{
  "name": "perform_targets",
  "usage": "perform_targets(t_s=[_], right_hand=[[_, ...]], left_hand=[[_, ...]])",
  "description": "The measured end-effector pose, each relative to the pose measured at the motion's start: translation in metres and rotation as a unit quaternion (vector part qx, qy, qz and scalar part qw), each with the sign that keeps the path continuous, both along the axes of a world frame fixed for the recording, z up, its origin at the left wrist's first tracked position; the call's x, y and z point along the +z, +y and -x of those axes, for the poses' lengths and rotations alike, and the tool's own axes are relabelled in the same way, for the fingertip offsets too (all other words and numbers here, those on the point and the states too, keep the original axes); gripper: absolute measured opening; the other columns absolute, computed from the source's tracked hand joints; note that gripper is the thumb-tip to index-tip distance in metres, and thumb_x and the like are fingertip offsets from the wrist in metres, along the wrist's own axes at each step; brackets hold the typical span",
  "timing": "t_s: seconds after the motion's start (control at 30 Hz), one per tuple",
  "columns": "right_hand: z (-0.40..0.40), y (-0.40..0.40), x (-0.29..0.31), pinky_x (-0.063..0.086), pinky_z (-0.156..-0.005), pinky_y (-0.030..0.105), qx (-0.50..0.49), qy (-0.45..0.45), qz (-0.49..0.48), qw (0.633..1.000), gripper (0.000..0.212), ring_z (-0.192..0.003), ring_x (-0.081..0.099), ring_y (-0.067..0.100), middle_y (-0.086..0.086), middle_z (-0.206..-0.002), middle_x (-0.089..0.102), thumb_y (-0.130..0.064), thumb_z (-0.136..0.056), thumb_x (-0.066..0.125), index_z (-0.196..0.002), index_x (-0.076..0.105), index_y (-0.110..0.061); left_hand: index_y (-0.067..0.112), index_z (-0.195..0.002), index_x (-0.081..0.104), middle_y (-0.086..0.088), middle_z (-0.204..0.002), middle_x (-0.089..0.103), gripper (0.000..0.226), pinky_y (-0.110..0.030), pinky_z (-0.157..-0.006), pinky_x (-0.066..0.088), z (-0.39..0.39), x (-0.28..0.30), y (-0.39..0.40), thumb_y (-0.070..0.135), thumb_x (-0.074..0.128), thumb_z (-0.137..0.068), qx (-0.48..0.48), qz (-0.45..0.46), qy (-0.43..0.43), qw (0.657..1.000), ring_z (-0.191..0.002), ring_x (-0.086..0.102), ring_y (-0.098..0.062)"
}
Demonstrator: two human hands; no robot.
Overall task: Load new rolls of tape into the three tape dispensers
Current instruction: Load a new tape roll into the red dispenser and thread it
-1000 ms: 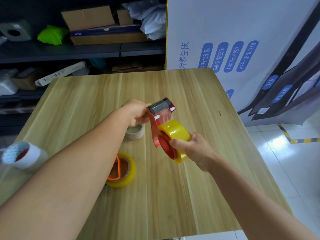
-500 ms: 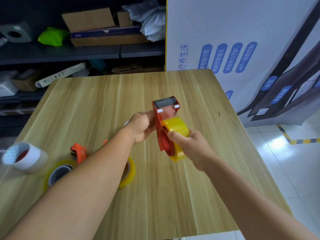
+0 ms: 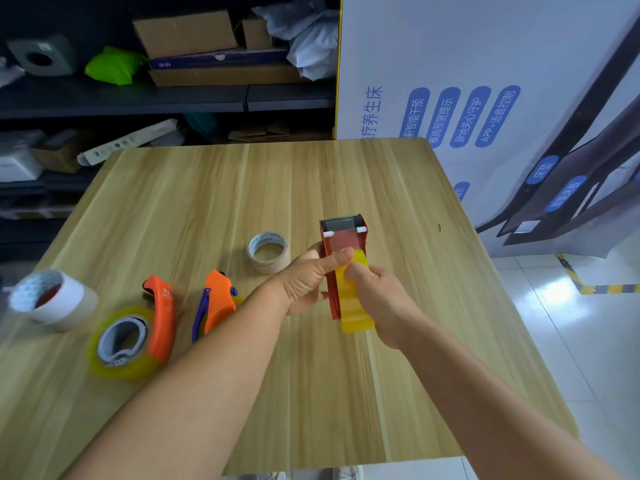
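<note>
A red tape dispenser [image 3: 343, 237] with a yellow tape roll [image 3: 354, 306] mounted on it is held above the middle of the wooden table [image 3: 207, 202]. My left hand [image 3: 308, 277] grips the dispenser's left side, thumb across its front. My right hand [image 3: 377, 292] holds the yellow roll and pinches its free end near the top. An orange dispenser [image 3: 161, 313] loaded with a yellowish clear roll [image 3: 117, 344] lies at the left. A second orange dispenser [image 3: 216, 299] with a blue lever lies beside it, partly behind my left forearm.
A small beige tape roll [image 3: 267, 251] lies flat left of the red dispenser. A white tape roll [image 3: 48, 299] stands at the table's left edge. Dark shelves with cardboard boxes [image 3: 194, 39] rise behind the table; a printed banner [image 3: 485, 98] stands at the right.
The red dispenser has turned to face me end-on. My left hand slid onto its side with the thumb on the front. My right fingers moved up onto the yellow tape's end.
</note>
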State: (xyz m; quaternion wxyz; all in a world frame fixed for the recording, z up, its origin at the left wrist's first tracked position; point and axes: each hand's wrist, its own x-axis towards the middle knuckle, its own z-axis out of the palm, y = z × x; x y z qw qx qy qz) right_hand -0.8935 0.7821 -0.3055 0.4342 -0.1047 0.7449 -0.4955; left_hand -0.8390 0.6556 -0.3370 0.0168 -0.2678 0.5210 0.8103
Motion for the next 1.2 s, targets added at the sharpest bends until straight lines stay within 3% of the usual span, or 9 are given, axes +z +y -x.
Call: perform_targets(t_s=[0.1, 0.23, 0.33, 0.43, 0.53, 0.63, 0.77, 1.07, 1.2], right_hand=[[-0.001, 0.004, -0.003, 0.052, -0.088, 0.047, 0.027, 0.003, -0.011, 1.000, 0.047, -0.092, 0.062, 0.029, 0.013, -0.095, 0.062, -0.046, -0.079, 0.047, -0.105, 0.059, -0.009], [0.007, 0.015, -0.009, 0.033, -0.104, 0.041, 0.118, 0.222, -0.124, 0.960, 0.047, -0.121, 0.033, 0.021, 0.000, -0.116, 0.042, -0.055, -0.090, 0.044, -0.102, 0.065, -0.015], [0.009, 0.018, -0.015, 0.022, -0.111, 0.040, 0.141, 0.269, -0.131, 0.944, 0.051, -0.133, 0.019, 0.018, -0.006, -0.133, 0.036, -0.063, -0.086, 0.046, -0.103, 0.068, -0.020], [0.009, 0.019, -0.027, 0.037, -0.106, 0.047, 0.100, 0.191, -0.090, 0.972, 0.060, -0.129, 0.040, 0.022, -0.001, -0.137, 0.047, -0.072, -0.071, 0.049, -0.089, 0.066, -0.017], [0.007, 0.019, -0.032, 0.053, -0.087, 0.045, 0.085, 0.129, -0.058, 0.986, 0.052, -0.097, 0.062, 0.023, 0.007, -0.113, 0.062, -0.064, -0.072, 0.052, -0.086, 0.065, -0.016], [0.004, 0.017, -0.039, 0.055, -0.080, 0.042, 0.113, 0.163, -0.086, 0.976, 0.047, -0.087, 0.063, 0.022, 0.006, -0.112, 0.058, -0.058, -0.078, 0.050, -0.086, 0.064, -0.013], [-0.006, 0.012, -0.052, 0.050, -0.088, 0.046, 0.154, 0.228, -0.163, 0.947, 0.046, -0.098, 0.058, 0.025, 0.001, -0.127, 0.043, -0.054, -0.084, 0.045, -0.082, 0.058, -0.010], [-0.031, -0.007, -0.080, 0.020, -0.111, 0.051, 0.191, 0.341, -0.238, 0.889, 0.062, -0.143, 0.010, 0.026, 0.003, -0.155, 0.015, -0.052, -0.086, 0.043, -0.127, 0.049, -0.007], [-0.033, -0.012, -0.087, 0.014, -0.112, 0.053, 0.241, 0.383, -0.265, 0.851, 0.064, -0.146, -0.011, 0.032, 0.006, -0.157, 0.006, -0.049, -0.089, 0.041, -0.136, 0.040, -0.005]], left_hand=[[0.020, -0.123, 0.057, 0.001, -0.106, 0.069, 0.065, -0.053, -0.096, 0.047, -0.005, -0.005, 0.006, 0.039, 0.079, -0.065, 0.016, -0.005, -0.020, 1.000, -0.100, 0.065, -0.017], [0.005, -0.126, 0.057, -0.009, -0.111, 0.068, 0.070, -0.060, -0.094, 0.047, -0.013, -0.014, 0.010, 0.041, 0.074, -0.068, 0.051, -0.001, -0.037, 0.998, -0.111, 0.062, -0.023], [0.003, -0.123, 0.059, -0.014, -0.115, 0.067, 0.071, -0.061, -0.095, 0.046, -0.015, -0.019, 0.015, 0.045, 0.077, -0.068, 0.061, -0.008, -0.053, 0.997, -0.116, 0.061, -0.028], [0.003, -0.117, 0.062, -0.014, -0.110, 0.069, 0.062, -0.058, -0.091, 0.050, -0.013, -0.026, 0.028, 0.050, 0.070, -0.078, 0.070, -0.006, -0.077, 0.995, -0.108, 0.064, -0.027], [0.008, -0.117, 0.064, -0.012, -0.112, 0.070, 0.066, -0.053, -0.094, 0.050, -0.012, -0.036, 0.040, 0.060, 0.065, -0.077, 0.088, -0.034, -0.079, 0.992, -0.107, 0.065, -0.027], [0.014, -0.121, 0.064, -0.011, -0.120, 0.068, 0.077, -0.048, -0.101, 0.046, -0.012, -0.047, 0.047, 0.066, 0.071, -0.064, 0.112, -0.087, -0.071, 0.987, -0.114, 0.063, -0.028], [0.014, -0.122, 0.065, -0.013, -0.121, 0.067, 0.054, -0.038, -0.095, 0.049, -0.015, -0.066, 0.050, 0.052, 0.058, -0.086, 0.140, -0.127, -0.105, 0.976, -0.110, 0.064, -0.026], [0.012, -0.129, 0.059, -0.010, -0.131, 0.060, 0.044, -0.032, -0.096, 0.045, -0.025, -0.079, 0.035, 0.038, 0.044, -0.097, 0.162, -0.177, -0.169, 0.956, -0.114, 0.059, -0.025], [0.016, -0.120, 0.064, -0.006, -0.118, 0.068, 0.045, -0.031, -0.078, 0.052, -0.025, -0.079, 0.031, 0.049, 0.047, -0.094, 0.162, -0.130, -0.231, 0.951, -0.106, 0.064, -0.022]])
